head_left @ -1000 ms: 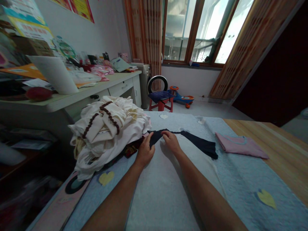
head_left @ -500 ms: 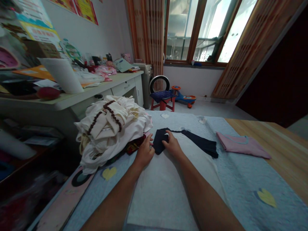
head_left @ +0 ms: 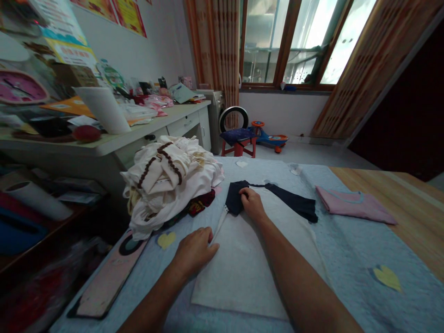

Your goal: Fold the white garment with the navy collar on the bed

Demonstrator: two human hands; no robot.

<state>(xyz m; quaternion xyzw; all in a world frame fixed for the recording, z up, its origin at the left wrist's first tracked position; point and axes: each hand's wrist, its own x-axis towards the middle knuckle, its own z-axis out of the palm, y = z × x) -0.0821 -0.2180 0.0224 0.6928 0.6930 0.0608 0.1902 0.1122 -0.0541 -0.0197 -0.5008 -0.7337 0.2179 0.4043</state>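
A white shirt (head_left: 243,268) with navy sleeves lies spread flat on the bed-like surface in front of me. My right hand (head_left: 252,202) is closed at its upper left part, thumb and fingers pinching the cloth where the navy left sleeve (head_left: 234,196) meets the white body. The other navy sleeve (head_left: 294,202) stretches out to the right. Lower down, my left hand (head_left: 194,252) rests at the shirt's left side edge. Its fingers are bent, and a gap shows between thumb and forefinger.
A heap of white clothes (head_left: 169,180) sits at the left, with a dark red garment (head_left: 201,203) under its edge. A folded pink shirt (head_left: 357,206) lies at the right. Beyond are a cluttered desk (head_left: 138,141), a red stool (head_left: 239,149) and a toy car (head_left: 272,138).
My left hand has left the navy sleeve and moved down and left along the shirt's side. The right hand's fingers have closed on the cloth. The view has shifted slightly left.
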